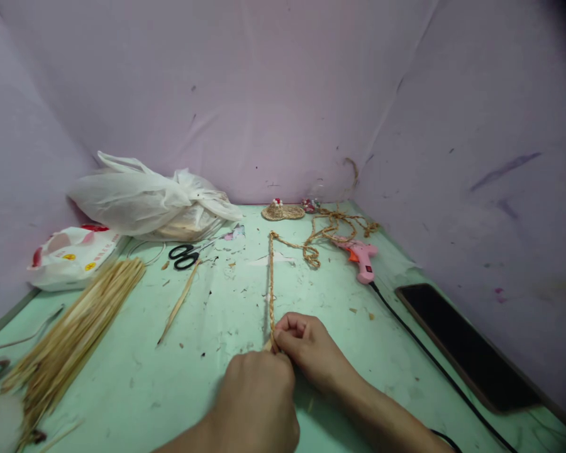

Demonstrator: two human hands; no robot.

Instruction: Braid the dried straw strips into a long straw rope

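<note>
A thin braided straw cord (271,277) runs straight toward me over the green tabletop, and its far part bends away to the right into a loose tangle. My right hand (309,349) pinches the near end of the braid between thumb and fingertips. Close against it, my left hand (259,396) is closed with its back toward me, around the loose straw strands at the braid's end. A pale flat bit of straw (268,345) shows just above its knuckles. Most of the left fingers are hidden.
On the left lie a bundle of dry straw (87,333), black-handled scissors (185,257), a tissue pack (73,255) and a white plastic bag (155,198). A pink glue gun (362,257) with a black cord and a phone (462,343) lie right. Woven straw pieces (283,212) sit behind.
</note>
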